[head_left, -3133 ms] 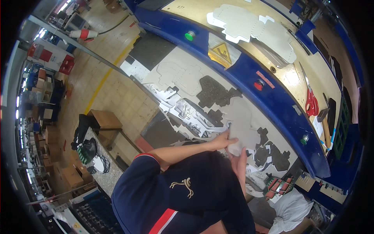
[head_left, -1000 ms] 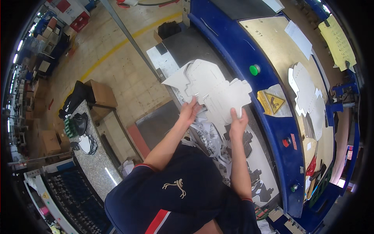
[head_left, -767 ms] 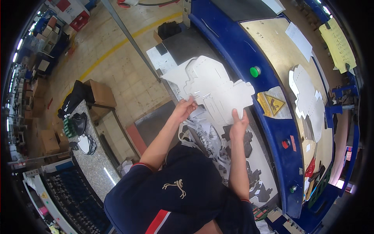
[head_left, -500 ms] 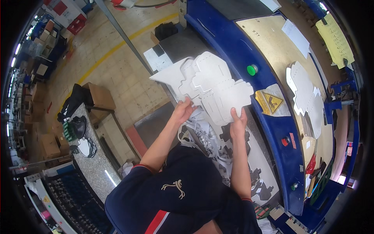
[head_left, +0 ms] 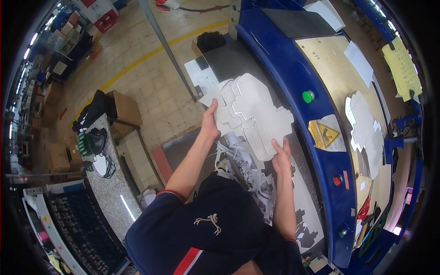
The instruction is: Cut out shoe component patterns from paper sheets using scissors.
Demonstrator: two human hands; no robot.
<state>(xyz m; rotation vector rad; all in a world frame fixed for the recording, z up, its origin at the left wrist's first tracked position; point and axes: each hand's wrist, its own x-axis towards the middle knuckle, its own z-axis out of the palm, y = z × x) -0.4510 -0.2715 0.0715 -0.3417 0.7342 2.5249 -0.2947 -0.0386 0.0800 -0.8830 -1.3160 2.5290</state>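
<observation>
A fanned stack of thin white die-cut pieces [head_left: 259, 107], with wavy outlines, slots and rows of small holes, is held up in front of me between both hands. My left hand [head_left: 210, 121] is closed on the left edge of the stack, its thumb raised along the side and the other fingers hidden beneath. At the near right corner, my right hand [head_left: 281, 155] pinches the pieces with its thumb on top. Under them lie white offcut strips [head_left: 247, 172] and a pale sheet with cut-out holes [head_left: 300, 197].
To the right stands a blue machine [head_left: 286, 68] with a green button [head_left: 308, 96], a red button [head_left: 338, 179] and a yellow warning label [head_left: 326, 134]. More white cut pieces [head_left: 366, 133] lie on its board. A speckled stone-topped table [head_left: 114, 188] is at the left.
My left hand has shifted from the near edge of the stack to its left side. The stack sits slightly lower in view, and the pieces look more gathered. My right hand keeps its grip.
</observation>
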